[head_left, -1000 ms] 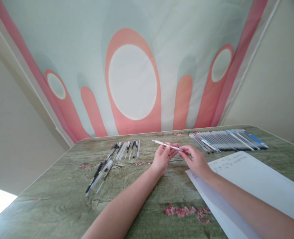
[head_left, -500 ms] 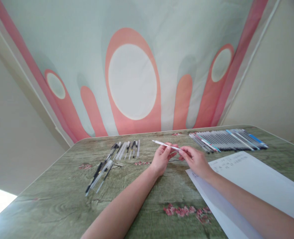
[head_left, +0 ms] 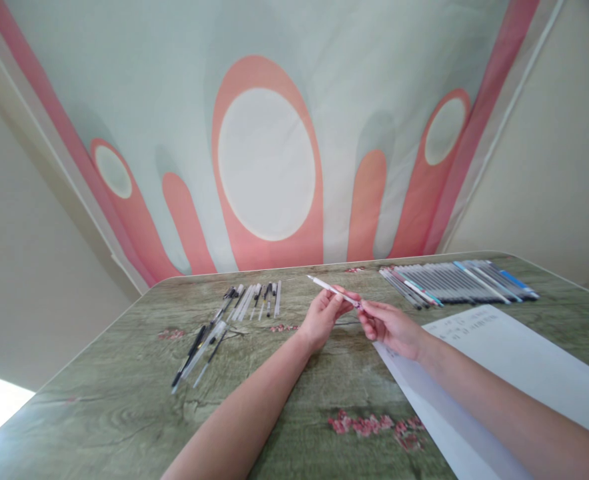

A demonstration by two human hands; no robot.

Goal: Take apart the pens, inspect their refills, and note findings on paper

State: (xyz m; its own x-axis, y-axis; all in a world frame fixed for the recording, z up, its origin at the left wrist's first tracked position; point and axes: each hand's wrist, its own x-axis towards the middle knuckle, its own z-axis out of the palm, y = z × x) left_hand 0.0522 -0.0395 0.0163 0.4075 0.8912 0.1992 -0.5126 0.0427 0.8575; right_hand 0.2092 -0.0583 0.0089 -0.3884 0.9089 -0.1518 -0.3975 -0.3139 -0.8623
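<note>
A slim white pen (head_left: pixel 323 285) is held above the middle of the table, its tip pointing up and to the left. My left hand (head_left: pixel 324 317) is closed round the pen's barrel. The fingertips of my right hand (head_left: pixel 387 325) pinch the pen's lower right end. Below my right forearm lie white sheets of paper (head_left: pixel 494 373) with small dark marks near the top. Whether the pen's parts are joined or separate under my fingers is hidden.
At the left lie loose pen parts (head_left: pixel 244 303), with several more black and clear pieces (head_left: pixel 199 353) nearer. A neat row of pens (head_left: pixel 444 283) lies at the back right. The wood-patterned table (head_left: pixel 114 373) ends at a wall hanging (head_left: pixel 269 160).
The pen has tilted a little more steeply, with its right end lower. My right hand has shifted slightly down and turned, still pinching that end. The pens on the table have not moved.
</note>
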